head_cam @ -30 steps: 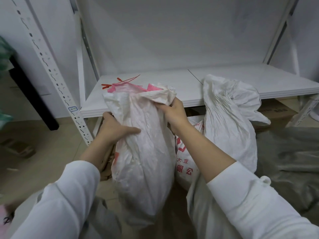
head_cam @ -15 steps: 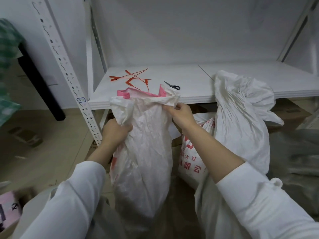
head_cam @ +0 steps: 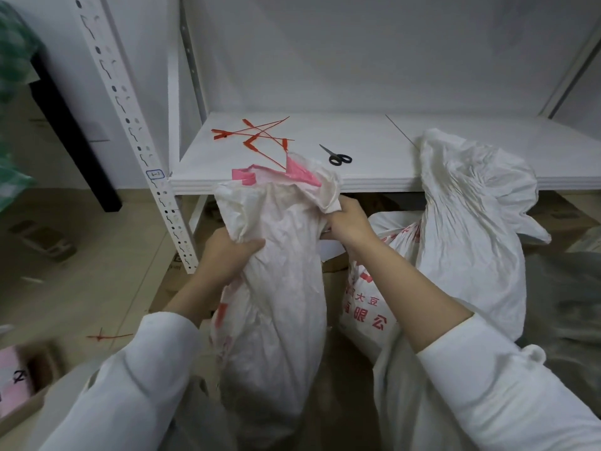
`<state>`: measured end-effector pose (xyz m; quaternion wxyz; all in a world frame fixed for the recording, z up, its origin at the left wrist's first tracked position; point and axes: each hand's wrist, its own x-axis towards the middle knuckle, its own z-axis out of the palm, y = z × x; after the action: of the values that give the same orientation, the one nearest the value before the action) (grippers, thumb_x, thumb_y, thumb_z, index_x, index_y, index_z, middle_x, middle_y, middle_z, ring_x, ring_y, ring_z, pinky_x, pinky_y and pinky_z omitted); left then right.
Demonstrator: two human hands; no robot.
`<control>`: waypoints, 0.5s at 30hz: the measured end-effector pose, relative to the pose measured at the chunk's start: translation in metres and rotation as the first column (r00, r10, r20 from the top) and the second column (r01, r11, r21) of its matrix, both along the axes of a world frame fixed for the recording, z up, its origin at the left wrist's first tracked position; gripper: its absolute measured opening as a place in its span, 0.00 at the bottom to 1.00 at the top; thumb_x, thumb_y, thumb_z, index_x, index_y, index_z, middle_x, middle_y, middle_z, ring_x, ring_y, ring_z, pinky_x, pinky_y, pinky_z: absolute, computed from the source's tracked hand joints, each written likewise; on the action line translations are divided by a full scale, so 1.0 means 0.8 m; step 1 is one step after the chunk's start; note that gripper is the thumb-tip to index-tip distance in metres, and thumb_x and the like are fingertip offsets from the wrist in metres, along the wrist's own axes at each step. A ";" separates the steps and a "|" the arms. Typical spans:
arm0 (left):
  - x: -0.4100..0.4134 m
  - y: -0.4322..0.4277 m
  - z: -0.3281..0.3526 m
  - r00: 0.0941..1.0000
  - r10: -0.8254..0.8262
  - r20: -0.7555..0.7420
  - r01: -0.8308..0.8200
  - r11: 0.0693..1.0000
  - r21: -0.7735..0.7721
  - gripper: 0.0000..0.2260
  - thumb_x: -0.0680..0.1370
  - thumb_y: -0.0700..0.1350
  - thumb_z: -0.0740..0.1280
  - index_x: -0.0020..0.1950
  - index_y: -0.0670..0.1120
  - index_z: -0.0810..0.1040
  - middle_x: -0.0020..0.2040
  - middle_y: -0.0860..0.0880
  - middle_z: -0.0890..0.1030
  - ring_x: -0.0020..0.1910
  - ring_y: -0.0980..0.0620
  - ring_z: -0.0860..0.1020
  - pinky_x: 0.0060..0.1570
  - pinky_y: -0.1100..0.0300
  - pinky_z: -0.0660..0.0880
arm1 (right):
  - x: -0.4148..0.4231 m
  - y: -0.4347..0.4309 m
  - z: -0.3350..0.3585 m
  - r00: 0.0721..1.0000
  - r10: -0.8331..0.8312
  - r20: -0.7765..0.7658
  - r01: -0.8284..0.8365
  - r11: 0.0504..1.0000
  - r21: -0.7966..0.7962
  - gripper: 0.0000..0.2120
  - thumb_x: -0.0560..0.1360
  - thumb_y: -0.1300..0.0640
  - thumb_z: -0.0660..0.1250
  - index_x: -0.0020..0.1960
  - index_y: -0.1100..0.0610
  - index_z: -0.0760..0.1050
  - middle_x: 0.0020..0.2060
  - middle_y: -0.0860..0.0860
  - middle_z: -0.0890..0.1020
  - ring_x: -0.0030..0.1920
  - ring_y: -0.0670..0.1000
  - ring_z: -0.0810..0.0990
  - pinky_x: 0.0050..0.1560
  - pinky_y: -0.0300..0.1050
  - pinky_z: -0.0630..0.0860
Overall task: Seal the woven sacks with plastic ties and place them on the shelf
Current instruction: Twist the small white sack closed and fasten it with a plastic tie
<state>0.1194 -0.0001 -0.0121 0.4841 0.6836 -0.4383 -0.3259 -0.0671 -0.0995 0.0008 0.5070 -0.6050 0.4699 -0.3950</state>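
Red characters run down the second sack point(head_cam: 367, 307), behind the right forearm: 大豆 reads plainly, and 限公 on the line below. The rest is folded out of sight. A small blue-edged label point(head_cam: 154, 174) sits on the post point(head_cam: 130, 125) at shelf height. Its mark looks like "1-1" but is too blurred to be sure.

The sack point(head_cam: 276, 288) stands upright between the arms, in front of the shelf point(head_cam: 422, 183) and below its edge. It is white woven plastic, crumpled and finely creased, with faint red print down its left side. Its mouth is loose and untied, the rim flopped over and showing pink at the top. The left hand point(head_cam: 224, 252) grips the left side below the mouth, thumb laid across the front. The right hand point(head_cam: 349, 222) holds the right side just under the folded rim, fingers curled into the cloth.

A third sack point(head_cam: 471, 222), white and deeply pleated, leans against the shelf edge to the right, with its open top sagging.

On the smooth white shelf lie thin red ties point(head_cam: 257, 135), crossed in a loose heap, and small black-handled scissors point(head_cam: 336, 156) just beside them. The post is white metal, punched with slots.
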 end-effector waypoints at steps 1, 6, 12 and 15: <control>0.000 0.002 0.002 0.997 -0.067 -0.043 0.067 0.998 -0.015 0.13 0.72 0.42 0.74 0.55 0.47 0.79 0.50 0.50 0.83 0.49 0.51 0.81 0.43 0.60 0.76 | 0.002 0.000 0.001 0.999 -0.014 0.037 0.014 1.000 -0.007 0.10 0.78 0.65 0.58 0.46 0.58 0.78 0.41 0.56 0.82 0.45 0.56 0.82 0.47 0.55 0.83; -0.004 0.019 0.015 0.878 -0.479 0.025 0.462 0.859 0.221 0.22 0.66 0.37 0.79 0.58 0.46 0.78 0.54 0.49 0.82 0.54 0.52 0.80 0.56 0.55 0.78 | 0.008 -0.009 -0.006 0.989 -0.054 0.137 0.051 0.998 0.029 0.12 0.78 0.65 0.57 0.40 0.58 0.76 0.34 0.51 0.78 0.39 0.52 0.77 0.46 0.49 0.79; 0.005 0.003 -0.013 0.929 -0.341 0.145 0.294 0.916 0.273 0.30 0.61 0.51 0.83 0.59 0.47 0.77 0.54 0.49 0.81 0.53 0.51 0.81 0.44 0.54 0.82 | 0.024 -0.003 -0.025 0.998 0.027 0.049 -0.024 0.998 -0.056 0.18 0.80 0.55 0.59 0.45 0.71 0.72 0.37 0.57 0.75 0.40 0.53 0.72 0.44 0.51 0.71; 0.018 -0.011 -0.028 0.977 -0.199 0.076 0.189 0.975 0.116 0.50 0.50 0.62 0.84 0.67 0.51 0.69 0.60 0.52 0.76 0.57 0.50 0.79 0.38 0.56 0.82 | 0.031 0.004 -0.020 0.993 0.096 0.067 -0.091 0.993 -0.069 0.15 0.82 0.54 0.58 0.50 0.63 0.78 0.42 0.55 0.81 0.44 0.51 0.79 0.49 0.50 0.77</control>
<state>0.1341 -0.0091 -0.0345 0.3928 0.6763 -0.5055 -0.3645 -0.0421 -0.0965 -0.0153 0.5210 -0.6286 0.4095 -0.4072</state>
